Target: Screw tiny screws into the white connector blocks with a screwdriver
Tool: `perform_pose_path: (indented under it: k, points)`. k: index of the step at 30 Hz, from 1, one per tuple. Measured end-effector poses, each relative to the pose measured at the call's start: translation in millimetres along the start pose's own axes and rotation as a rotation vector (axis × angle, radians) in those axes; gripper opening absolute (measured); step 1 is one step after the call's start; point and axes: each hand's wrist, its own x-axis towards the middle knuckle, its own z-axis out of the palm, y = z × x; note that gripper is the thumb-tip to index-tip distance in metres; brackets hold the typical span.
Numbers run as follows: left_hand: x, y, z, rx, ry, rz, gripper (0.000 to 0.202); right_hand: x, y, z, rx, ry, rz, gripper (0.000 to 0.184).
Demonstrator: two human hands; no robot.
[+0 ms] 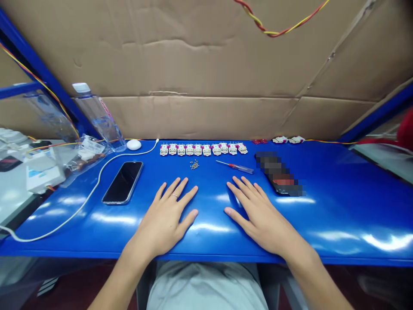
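Here our open, empty right hand (264, 219) rests on the counter (338, 215), a screwdriver (240, 168) lying crosswise just beyond its fingertips.

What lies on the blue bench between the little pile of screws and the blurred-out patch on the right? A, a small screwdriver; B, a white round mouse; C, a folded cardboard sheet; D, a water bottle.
A. The small screwdriver lies flat on the blue bench, to the right of the little pile of screws and to the left of the blurred-out patch.
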Motion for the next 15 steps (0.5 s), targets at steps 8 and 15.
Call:
perform_pose_path:
  k: [8, 15]
  points:
    - [-1.1, -0.8, 2.6, -0.001, 0.017, -0.001, 0.059, -0.4, 0.9, 1.6, 0.008, 0.019, -0.001, 0.083]
    - [-0.7, 1.0, 4.5, 0.007, -0.005, -0.005, 0.059, 1.5, 2.8, 5.2, 0.02, 0.113, -0.041, 0.075]
